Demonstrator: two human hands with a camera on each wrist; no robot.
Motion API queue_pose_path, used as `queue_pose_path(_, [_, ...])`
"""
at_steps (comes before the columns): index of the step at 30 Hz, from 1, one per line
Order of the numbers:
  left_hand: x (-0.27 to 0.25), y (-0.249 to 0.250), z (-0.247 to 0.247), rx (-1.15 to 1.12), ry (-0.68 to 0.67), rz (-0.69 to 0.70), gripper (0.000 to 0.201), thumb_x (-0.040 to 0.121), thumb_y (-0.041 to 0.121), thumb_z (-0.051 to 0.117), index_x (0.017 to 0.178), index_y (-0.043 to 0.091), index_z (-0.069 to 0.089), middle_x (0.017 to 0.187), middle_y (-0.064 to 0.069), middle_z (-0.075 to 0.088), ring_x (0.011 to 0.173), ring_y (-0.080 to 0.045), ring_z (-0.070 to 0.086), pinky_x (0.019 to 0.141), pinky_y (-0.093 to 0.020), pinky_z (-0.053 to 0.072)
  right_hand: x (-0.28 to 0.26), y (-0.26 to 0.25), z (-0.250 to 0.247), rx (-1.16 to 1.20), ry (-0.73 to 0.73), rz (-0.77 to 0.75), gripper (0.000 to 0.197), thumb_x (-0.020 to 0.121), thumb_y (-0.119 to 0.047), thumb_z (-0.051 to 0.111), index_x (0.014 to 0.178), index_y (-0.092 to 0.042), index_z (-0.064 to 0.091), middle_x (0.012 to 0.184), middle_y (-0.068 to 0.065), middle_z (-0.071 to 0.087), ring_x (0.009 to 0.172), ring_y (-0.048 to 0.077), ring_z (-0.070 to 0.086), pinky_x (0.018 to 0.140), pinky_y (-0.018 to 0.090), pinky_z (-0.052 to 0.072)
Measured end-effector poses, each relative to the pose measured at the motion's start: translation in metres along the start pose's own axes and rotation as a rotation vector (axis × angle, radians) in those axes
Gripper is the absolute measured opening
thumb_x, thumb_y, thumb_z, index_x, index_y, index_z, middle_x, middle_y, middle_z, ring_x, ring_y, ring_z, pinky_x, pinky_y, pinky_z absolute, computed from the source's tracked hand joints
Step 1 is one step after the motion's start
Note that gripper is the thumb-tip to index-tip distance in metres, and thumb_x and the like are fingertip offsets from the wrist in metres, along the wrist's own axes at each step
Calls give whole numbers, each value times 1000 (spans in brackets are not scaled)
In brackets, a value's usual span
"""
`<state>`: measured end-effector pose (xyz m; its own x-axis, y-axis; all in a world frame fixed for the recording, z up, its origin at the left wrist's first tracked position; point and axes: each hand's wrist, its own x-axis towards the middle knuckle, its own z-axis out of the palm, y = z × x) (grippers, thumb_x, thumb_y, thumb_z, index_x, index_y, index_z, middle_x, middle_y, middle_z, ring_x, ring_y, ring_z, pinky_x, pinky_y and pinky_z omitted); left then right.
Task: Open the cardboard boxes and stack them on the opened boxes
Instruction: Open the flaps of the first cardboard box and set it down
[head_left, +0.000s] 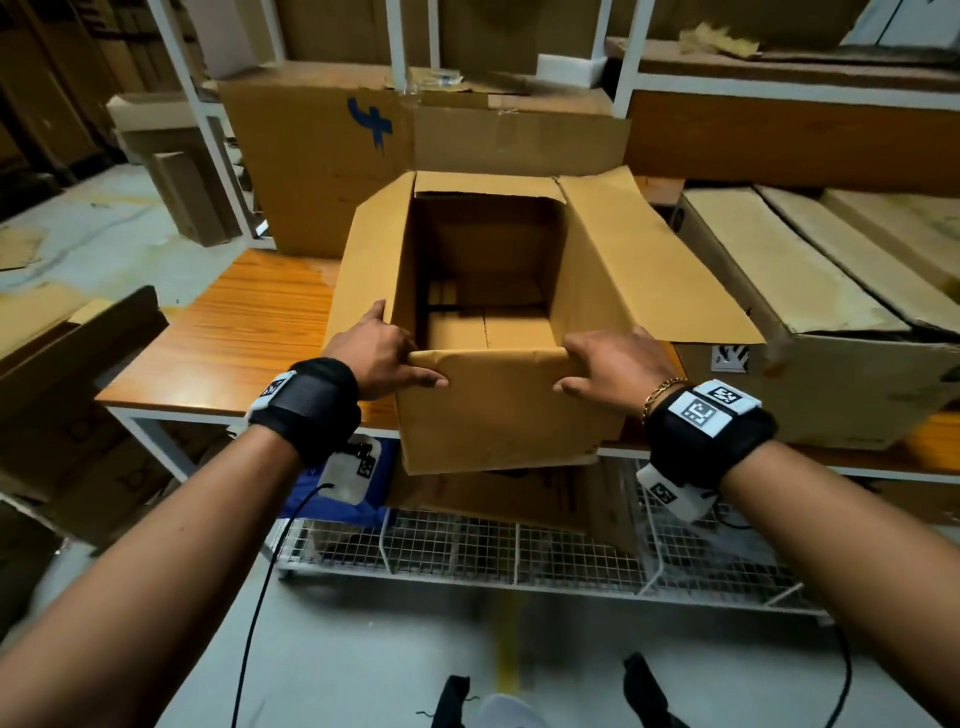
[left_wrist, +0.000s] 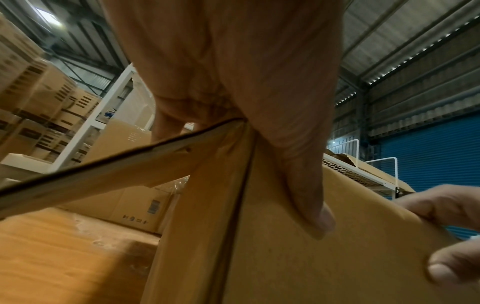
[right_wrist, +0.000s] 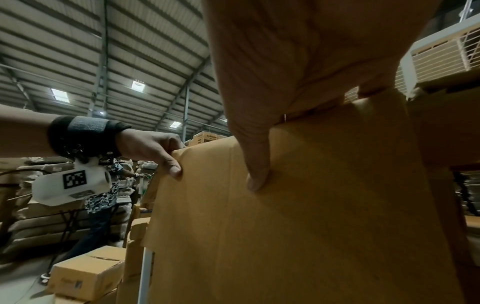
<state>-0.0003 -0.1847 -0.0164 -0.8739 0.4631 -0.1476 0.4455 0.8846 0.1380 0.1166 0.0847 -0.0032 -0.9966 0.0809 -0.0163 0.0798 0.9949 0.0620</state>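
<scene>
An open brown cardboard box (head_left: 498, 415) stands at the front edge of the wooden table (head_left: 244, 338), its flaps spread outward and its inside empty. My left hand (head_left: 384, 358) grips the near left corner of its rim, thumb on the outside of the front wall, fingers over the edge. My right hand (head_left: 602, 369) grips the near right corner the same way. In the left wrist view the thumb (left_wrist: 309, 197) presses the box front (left_wrist: 324, 267). The right wrist view shows my right thumb (right_wrist: 257, 170) on the front wall (right_wrist: 324, 226) and my left hand (right_wrist: 155, 152) at the far corner.
A taller box with a blue mark (head_left: 322, 150) stands behind. A large worn box (head_left: 831, 322) lies right of the open one. More cartons sit on the floor at left (head_left: 78, 395) and under the table above a wire shelf (head_left: 493, 551). White rack posts (head_left: 208, 119) rise behind.
</scene>
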Motion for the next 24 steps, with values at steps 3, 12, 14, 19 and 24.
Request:
queue_pose_path(3, [-3,3,-4,8,-7,8,58,71,79,56,91,26,65,141,-1,52,150,-21,-1,109,-47,38,0,0,-4,16,-55,6,39,89,-57,59,119,-33,55,116,-5,65,107,18,59,94,38,40])
queue_pose_path(12, [-21,-15,-37,170,-290,29,86,71,82,47,124,17,66,149,-5,44,149,-27,-1,118,-48,19,-1,-26,-8,53,-283,-85,46,82,-61,65,116,-30,63,105,-4,66,94,15,60,79,35,55])
queue_pose_path(14, [-27,-20,-47,168,-330,10,83,75,79,48,126,16,64,149,-8,41,146,-28,15,111,-45,29,-2,-38,-9,50,-344,-123,41,82,-61,66,109,-30,65,97,-6,66,89,14,61,78,39,58])
queue_pose_path(19, [-9,-32,-70,-19,-180,64,75,79,73,51,129,18,59,132,-6,55,116,-23,53,88,-34,46,1,-52,-22,52,-433,-123,31,81,-56,69,99,-31,65,90,-8,65,84,13,62,77,41,59])
queue_pose_path(24, [25,-36,-71,118,-199,95,85,79,74,54,149,32,34,157,1,23,137,-25,36,108,-45,38,-3,-59,-33,116,-534,-72,38,81,-56,70,106,-29,65,94,-8,67,85,13,64,76,36,59])
